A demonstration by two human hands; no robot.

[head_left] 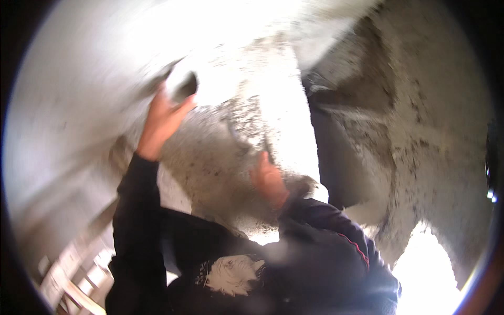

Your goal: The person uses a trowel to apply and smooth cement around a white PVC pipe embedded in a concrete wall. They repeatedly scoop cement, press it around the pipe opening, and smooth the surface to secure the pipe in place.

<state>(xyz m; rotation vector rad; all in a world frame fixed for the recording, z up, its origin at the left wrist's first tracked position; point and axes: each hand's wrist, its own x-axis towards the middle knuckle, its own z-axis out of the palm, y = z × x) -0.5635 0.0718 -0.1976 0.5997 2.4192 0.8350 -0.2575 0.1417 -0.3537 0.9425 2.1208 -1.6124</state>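
Observation:
My left hand [164,119] is raised at the upper left, thumb and fingers set around a pale, rounded thing [177,74] with a dark hollow or shadow on its side. Glare washes out its kind. Lower and to the right, my right hand [269,181] is blurred, its fingers drawn in and one pointing up at the rough grey-white surface [247,118]. A thin dark streak lies just past that fingertip; whether it is a held tool or a mark, I cannot tell.
A pale curved wall [79,94] rises on the left. Right of my hands is a dark recess [338,152], with a rough grey wall [436,142] beyond. Bright light enters through an opening [428,273] at the lower right. Light-coloured slats [73,289] show at the lower left.

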